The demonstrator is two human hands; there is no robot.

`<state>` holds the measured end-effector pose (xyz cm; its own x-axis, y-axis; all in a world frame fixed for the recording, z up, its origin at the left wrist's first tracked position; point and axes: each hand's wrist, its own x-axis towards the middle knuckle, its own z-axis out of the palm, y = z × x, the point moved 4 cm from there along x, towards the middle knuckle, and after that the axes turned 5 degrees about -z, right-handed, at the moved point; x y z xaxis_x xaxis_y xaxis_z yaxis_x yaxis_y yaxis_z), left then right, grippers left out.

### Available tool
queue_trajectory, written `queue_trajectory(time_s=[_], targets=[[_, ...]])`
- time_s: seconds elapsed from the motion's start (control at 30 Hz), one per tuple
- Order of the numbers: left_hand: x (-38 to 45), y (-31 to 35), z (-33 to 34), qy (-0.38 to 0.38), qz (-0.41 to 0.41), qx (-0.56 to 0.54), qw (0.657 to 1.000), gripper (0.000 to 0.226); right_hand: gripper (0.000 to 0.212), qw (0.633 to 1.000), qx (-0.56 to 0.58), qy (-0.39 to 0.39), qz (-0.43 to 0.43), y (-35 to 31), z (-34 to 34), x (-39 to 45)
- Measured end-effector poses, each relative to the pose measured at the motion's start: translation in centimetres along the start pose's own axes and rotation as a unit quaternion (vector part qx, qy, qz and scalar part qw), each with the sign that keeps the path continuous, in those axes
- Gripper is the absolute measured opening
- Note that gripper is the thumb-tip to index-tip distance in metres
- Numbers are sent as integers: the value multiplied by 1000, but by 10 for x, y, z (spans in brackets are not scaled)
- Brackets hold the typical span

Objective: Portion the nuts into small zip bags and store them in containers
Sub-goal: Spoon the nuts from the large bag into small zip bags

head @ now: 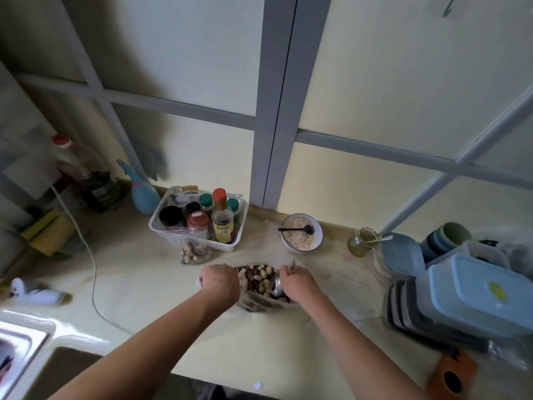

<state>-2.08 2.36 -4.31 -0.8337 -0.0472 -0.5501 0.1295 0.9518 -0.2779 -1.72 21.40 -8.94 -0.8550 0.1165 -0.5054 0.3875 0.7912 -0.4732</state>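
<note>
Two hands (220,281) (297,280); perhaps two nut bags (259,277) (196,252)

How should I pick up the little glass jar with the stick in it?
Take the glass jar around its round body, below the open mouth. Come from the front left, where the counter looks bare; the stick leans out to the right and blue containers crowd that side.

No text, number or brand can be read anywhere in the view. The sauce bottle (222,226) in the white basket (161,230) carries a yellow and red label, and the dark jar (99,190) left of the basket has a printed band, but the lettering on both is too blurred to make out. The light blue container lid (473,295) bears a yellow-green sticker (496,290) with no legible print.
</note>
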Motion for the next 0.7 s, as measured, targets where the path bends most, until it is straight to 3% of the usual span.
queue_trajectory(time_s=[0.2, 0.3, 0.4, 0.57, 0.7], targets=[[-14, 27, 18, 33, -29, -50, 998, 51, 43, 995, 5, 87, -39, 5, 7, 2], [-13, 42, 18, 87, 72, -28, 993, 45, 32, 990, 51, 110, -70, 0, 5, 0], [-17, 51, 22, 79, 166, -1, 983, 44, 29, 984, 38, 137, -111, -2, 5, -4], [-14, 39, 35, -19, 88, 21, 996, 41, 34, 968, -67, 186, -157, 3, 5, -10], [-18, 27, 36, -38, 16, 37, 998, 72, 23, 955, -148, 179, -187, 2, 8, -17]])
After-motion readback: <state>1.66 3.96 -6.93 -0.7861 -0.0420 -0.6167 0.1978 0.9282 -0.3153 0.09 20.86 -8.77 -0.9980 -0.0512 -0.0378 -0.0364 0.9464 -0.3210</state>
